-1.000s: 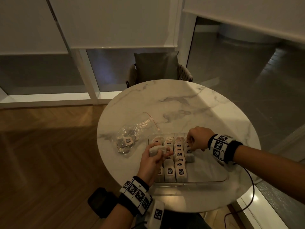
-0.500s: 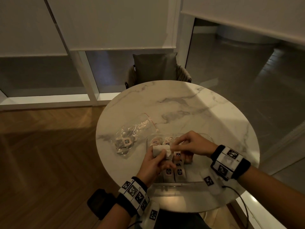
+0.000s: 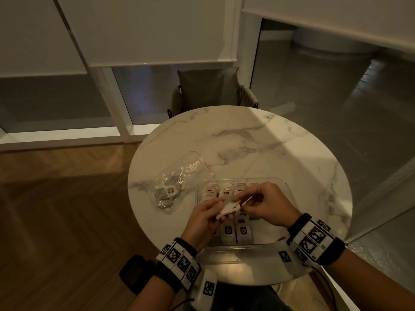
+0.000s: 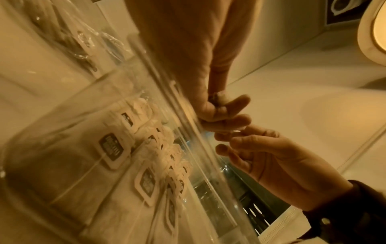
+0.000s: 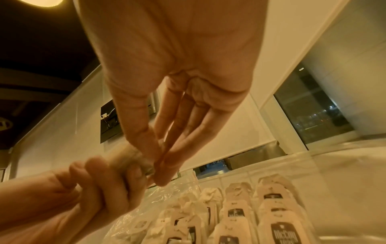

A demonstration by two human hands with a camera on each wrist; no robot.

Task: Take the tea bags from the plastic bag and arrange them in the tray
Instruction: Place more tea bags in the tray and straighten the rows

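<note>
Right hand (image 3: 267, 204) has come off the rows and across to meet the left hand (image 3: 205, 217) — both now pinch one tea bag (image 3: 229, 207), held just above the tray (image 3: 284, 182). A handover or a tidy before placing, I'd say. Tags in the tray read "McCoy" — smaller print is illegible. The plastic bag (image 3: 177, 185), left of the tray, holds more bags.
</note>
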